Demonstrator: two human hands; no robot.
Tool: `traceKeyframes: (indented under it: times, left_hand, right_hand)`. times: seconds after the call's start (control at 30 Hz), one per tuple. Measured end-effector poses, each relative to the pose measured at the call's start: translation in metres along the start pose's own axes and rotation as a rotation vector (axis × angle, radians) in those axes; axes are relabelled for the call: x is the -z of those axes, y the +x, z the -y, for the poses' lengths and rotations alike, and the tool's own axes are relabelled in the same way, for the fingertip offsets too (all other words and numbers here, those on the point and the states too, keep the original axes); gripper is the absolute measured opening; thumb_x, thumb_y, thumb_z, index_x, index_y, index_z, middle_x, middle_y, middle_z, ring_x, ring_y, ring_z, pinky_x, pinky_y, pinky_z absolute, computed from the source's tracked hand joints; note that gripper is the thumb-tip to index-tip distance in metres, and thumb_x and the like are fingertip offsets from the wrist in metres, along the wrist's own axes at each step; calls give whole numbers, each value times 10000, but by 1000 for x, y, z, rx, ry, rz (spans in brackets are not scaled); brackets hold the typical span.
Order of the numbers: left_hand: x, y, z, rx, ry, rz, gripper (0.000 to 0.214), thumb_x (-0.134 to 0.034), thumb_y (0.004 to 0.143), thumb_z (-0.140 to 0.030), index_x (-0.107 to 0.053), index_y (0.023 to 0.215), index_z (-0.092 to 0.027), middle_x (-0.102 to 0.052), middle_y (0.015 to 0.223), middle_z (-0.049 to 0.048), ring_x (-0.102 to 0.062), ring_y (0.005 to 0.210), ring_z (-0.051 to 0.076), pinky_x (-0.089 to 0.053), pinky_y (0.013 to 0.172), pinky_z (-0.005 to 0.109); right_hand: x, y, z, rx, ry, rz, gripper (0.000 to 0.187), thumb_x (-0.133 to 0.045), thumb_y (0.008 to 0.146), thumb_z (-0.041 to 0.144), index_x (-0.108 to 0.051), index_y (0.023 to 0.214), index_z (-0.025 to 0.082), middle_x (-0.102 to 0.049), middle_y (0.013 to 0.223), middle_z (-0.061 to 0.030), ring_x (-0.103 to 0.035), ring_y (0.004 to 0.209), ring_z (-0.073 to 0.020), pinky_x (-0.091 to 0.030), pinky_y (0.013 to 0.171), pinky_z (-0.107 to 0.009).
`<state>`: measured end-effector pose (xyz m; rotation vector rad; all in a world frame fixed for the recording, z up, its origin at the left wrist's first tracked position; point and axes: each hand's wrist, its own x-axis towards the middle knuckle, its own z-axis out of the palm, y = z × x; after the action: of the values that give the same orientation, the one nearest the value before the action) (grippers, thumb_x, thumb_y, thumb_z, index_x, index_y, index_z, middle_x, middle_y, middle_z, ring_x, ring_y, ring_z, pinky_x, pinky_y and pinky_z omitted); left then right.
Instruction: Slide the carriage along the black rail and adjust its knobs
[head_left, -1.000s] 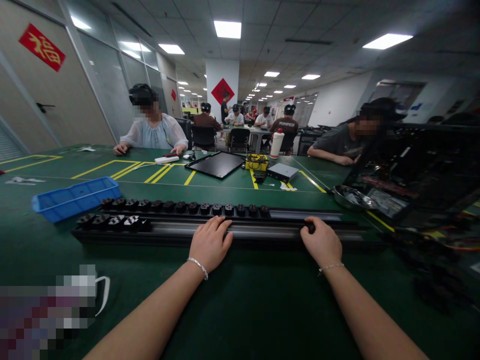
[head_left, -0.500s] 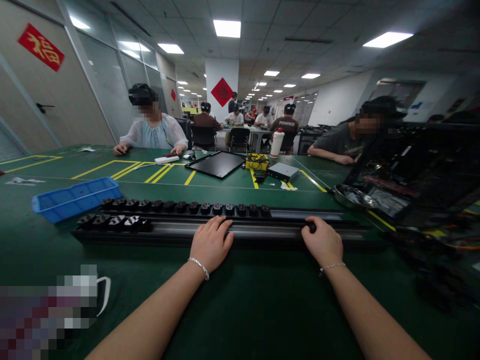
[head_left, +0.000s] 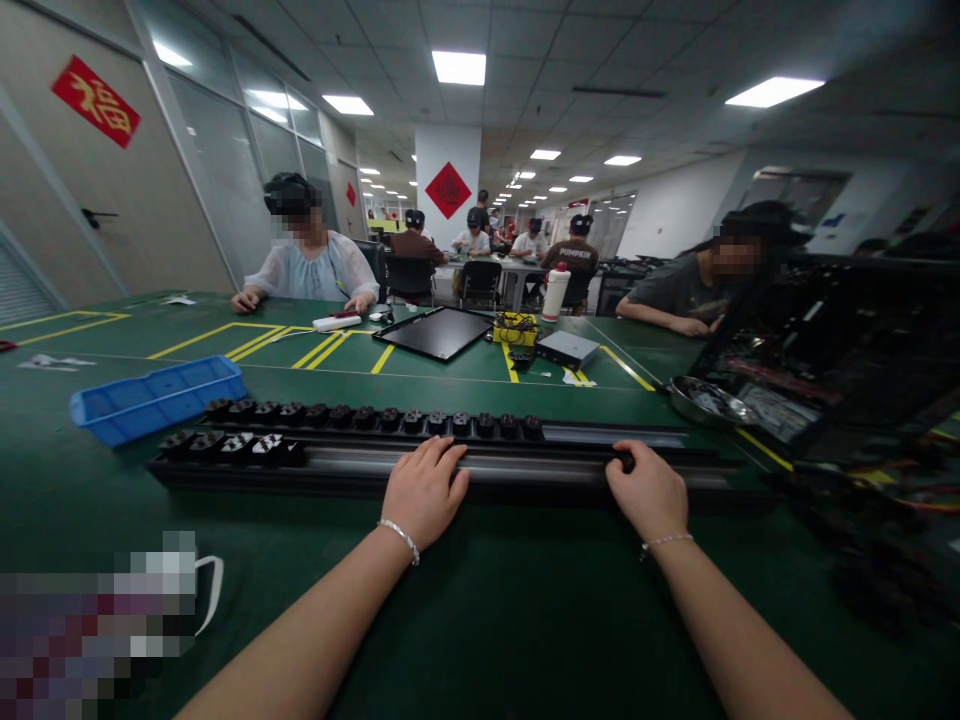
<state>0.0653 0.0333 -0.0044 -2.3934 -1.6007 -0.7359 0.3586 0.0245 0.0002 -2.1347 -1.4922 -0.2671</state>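
A long black rail (head_left: 525, 470) lies across the green table (head_left: 487, 600) in front of me, with a row of several small black parts (head_left: 375, 418) seated along its far channel and a few more at its left end. My left hand (head_left: 422, 492) rests flat on the rail's near edge, fingers stretched out over it. My right hand (head_left: 649, 489) sits further right on the same rail, fingers curled over its top edge.
A blue plastic tray (head_left: 154, 397) stands left of the rail. A metal bowl (head_left: 705, 400) and a dark open machine (head_left: 840, 350) are at the right. Further back lie a black panel (head_left: 442, 332), a yellow box (head_left: 514, 327) and a white bottle (head_left: 553, 292). Other people sit around.
Both hands have stayed on the rail. The view has tipped up slightly, so everything sits a little lower in the picture.
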Motion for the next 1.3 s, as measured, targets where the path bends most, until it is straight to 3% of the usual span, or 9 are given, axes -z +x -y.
traceKeyframes:
  times: [1.3]
  left_hand:
    - [-2,0,1,-9,-15,-22,359,-375,876,-371,-559,1158,-247,-566,1241,35,-468,1185,213,-410,940,395]
  right_hand:
    - [-2,1,-2,-9,24,-12,285,-415,743,260,-582,967,202,-632,1029,-56,-581,909,-223,-410,765,-343]
